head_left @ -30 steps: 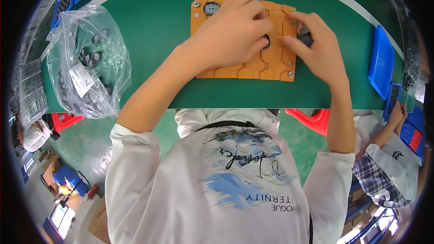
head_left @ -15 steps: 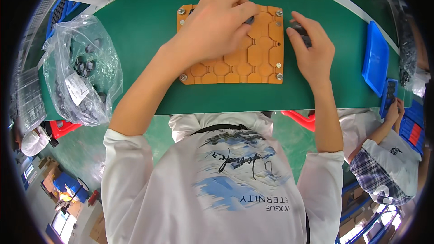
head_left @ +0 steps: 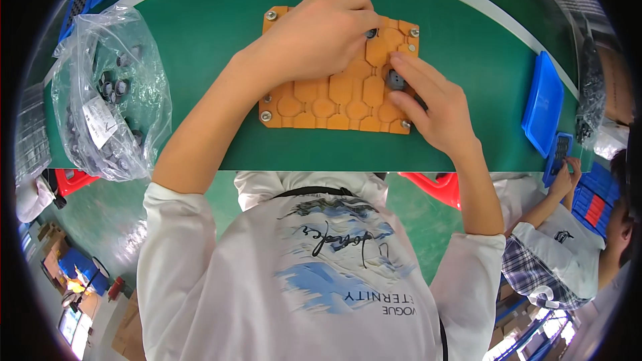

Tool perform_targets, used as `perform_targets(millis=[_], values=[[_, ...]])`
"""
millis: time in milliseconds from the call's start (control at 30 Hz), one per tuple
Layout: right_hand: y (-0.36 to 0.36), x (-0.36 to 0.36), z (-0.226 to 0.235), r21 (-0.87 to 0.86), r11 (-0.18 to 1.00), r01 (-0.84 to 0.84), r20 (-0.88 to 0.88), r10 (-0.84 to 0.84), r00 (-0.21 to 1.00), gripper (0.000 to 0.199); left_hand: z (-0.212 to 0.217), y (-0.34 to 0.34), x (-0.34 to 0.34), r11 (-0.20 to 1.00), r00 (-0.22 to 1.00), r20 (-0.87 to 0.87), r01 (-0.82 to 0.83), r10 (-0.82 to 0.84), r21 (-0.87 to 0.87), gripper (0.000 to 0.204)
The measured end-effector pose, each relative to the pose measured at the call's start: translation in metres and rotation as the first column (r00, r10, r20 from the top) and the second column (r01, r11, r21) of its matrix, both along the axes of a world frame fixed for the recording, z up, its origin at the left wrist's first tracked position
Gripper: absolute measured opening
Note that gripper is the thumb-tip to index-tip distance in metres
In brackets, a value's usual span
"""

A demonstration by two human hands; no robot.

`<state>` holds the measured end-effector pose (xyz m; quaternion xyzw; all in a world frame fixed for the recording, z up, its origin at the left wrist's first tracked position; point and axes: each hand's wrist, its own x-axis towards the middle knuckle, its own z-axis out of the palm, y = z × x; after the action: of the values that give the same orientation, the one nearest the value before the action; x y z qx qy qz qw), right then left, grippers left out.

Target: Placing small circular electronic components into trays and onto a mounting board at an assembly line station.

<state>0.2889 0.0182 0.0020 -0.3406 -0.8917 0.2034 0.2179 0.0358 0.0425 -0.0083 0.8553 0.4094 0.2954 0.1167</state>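
An orange fixture plate with rows of shaped pockets and metal screws at its corners lies slightly turned on the green table. My left hand reaches over its upper left part, fingers closed at a small dark round part near the far edge. Its palm hides the pockets underneath. At the plate's right side my right hand pinches a dark grey round part between thumb and fingers, over a pocket. Whether that part rests in the pocket, I cannot tell.
On the left, a clear plastic bag holds several dark round parts and a white label. A blue tray lies at the right. Beyond it, another person's hands work at a small blue tray. The table's near edge runs before me.
My right hand has moved left from beside the plate onto its right side, bringing the grey part. The plate has turned slightly clockwise. My left hand stays at the dark part.
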Motion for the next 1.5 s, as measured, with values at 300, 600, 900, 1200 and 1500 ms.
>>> perform_targets(millis=[300,600,900,1200,1500], values=[[-0.003,0.002,0.009,-0.115,0.99,0.088,0.005,-0.088,0.996,0.027,-0.006,-0.005,0.003,0.997,0.998,0.047,-0.053,0.051,0.047,0.017],[0.001,-0.01,0.029,-0.116,0.974,0.197,0.028,-0.195,0.98,0.02,-0.012,-0.008,0.014,0.985,0.973,0.203,-0.133,0.11,0.105,0.009],[0.007,-0.022,0.031,-0.043,0.993,0.108,0.125,-0.102,0.987,0.015,-0.01,-0.01,0.007,0.975,0.986,0.123,-0.137,0.116,0.178,0.01],[0.036,-0.026,0.021,0.046,0.992,0.119,0.094,-0.123,0.988,0.01,-0.011,-0.005,0.01,0.971,0.99,0.128,-0.091,0.064,0.219,0.008],[0.044,-0.029,0.024,0.048,0.997,0.06,0.157,-0.067,0.985,0.007,-0.015,-0.005,0.013,0.975,0.986,0.145,-0.104,0.076,0.198,0.019]])
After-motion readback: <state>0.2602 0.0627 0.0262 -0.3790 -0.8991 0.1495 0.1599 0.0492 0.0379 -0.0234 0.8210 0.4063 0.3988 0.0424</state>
